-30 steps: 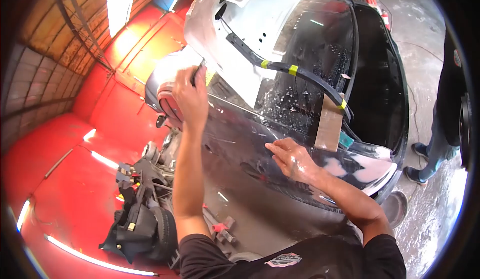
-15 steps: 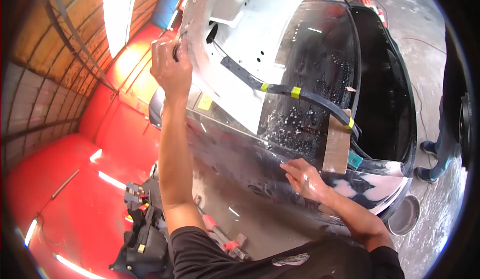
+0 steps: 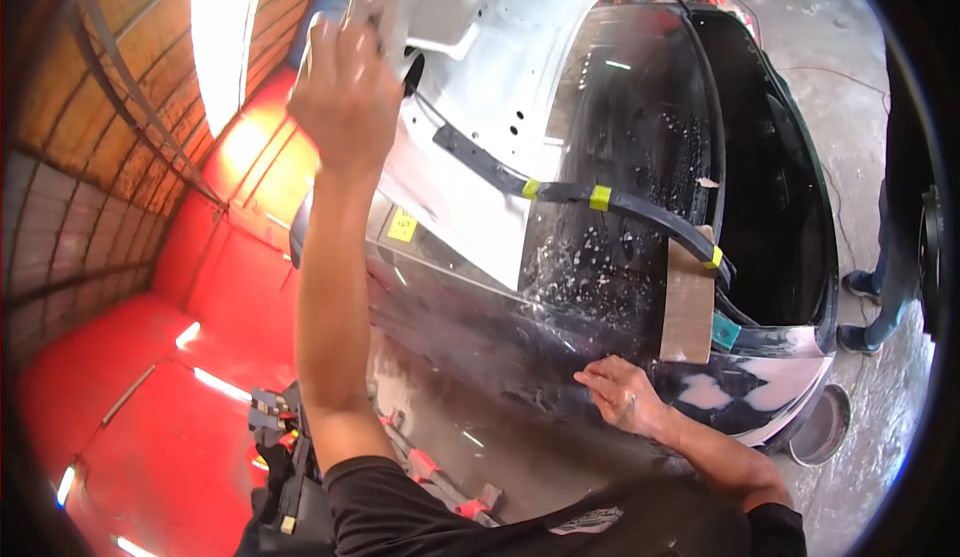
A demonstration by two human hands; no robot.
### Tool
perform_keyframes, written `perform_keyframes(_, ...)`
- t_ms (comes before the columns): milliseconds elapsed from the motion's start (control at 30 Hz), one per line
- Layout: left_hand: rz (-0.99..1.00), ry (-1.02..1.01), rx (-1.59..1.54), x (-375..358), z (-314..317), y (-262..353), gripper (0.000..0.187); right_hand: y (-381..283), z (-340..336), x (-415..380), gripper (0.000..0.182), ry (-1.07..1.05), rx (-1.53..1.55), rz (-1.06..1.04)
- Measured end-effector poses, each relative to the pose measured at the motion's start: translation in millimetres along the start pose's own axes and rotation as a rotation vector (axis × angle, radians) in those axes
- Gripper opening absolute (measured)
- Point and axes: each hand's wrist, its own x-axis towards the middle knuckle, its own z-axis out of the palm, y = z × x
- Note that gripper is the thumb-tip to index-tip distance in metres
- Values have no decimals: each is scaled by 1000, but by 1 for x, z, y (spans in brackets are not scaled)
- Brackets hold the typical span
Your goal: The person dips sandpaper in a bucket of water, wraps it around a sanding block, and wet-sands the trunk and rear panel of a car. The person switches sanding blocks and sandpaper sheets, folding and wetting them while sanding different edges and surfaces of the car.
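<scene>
My left hand (image 3: 345, 97) is raised at the upper left, its fingers curled at the edge of a grey-white metal panel (image 3: 470, 87). What the fingers hold is hard to make out. Low beside the dark car body (image 3: 480, 347), my right hand (image 3: 620, 394) has its fingers pressed together; anything between them is too small to see. A black strip (image 3: 570, 193) with yellow tape crosses the panel and the wet, speckled rear window (image 3: 630, 137). Near its right end lies a brown block (image 3: 688, 302), with a teal piece (image 3: 726, 333) beside it.
A person's legs (image 3: 885, 257) stand at the right. A round basin (image 3: 821, 425) sits on the floor by the car's corner. Black parts (image 3: 290, 497) and a red-and-grey stand (image 3: 440, 472) are at the lower left, before a red wall (image 3: 230, 307).
My left hand has moved up along the panel edge, its back now turned more to view. My right hand appears slightly lower and further right. The view has shifted a little.
</scene>
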Motion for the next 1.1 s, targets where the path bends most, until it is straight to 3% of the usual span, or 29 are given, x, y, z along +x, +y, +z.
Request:
perform_keyframes(167, -83, -41, 31, -47, -29, 1, 21, 0, 0, -1, 40, -7, 55, 47)
perform_keyframes(467, -207, -58, -50, -43, -30, 1, 18, 2, 12, -5, 36, -57, 52, -15)
perform_keyframes(667, -80, -44, -86, -7, -19, 2, 16, 1, 7, -7, 34, -69, 113, 47)
perform_keyframes(700, -162, -134, 5, 1, -21, 13, 19, -1, 6, -9, 34, -84, 116, 49)
perform_keyframes(800, -86, -104, 63, -25, -28, -1, 21, 8, 6, -8, 34, -69, 147, 38)
perform_keyframes(833, -160, -115, 35, -40, -31, -2, 19, 10, 7, -11, 34, -64, 171, 38)
perform_keyframes(933, -156, -174, -12, -19, -31, 5, 19, 11, 2, -13, 33, -85, 186, 20)
perform_keyframes(1100, -37, -8, -3, -3, -16, 3, 14, 15, 6, -11, 33, -92, 255, 27)
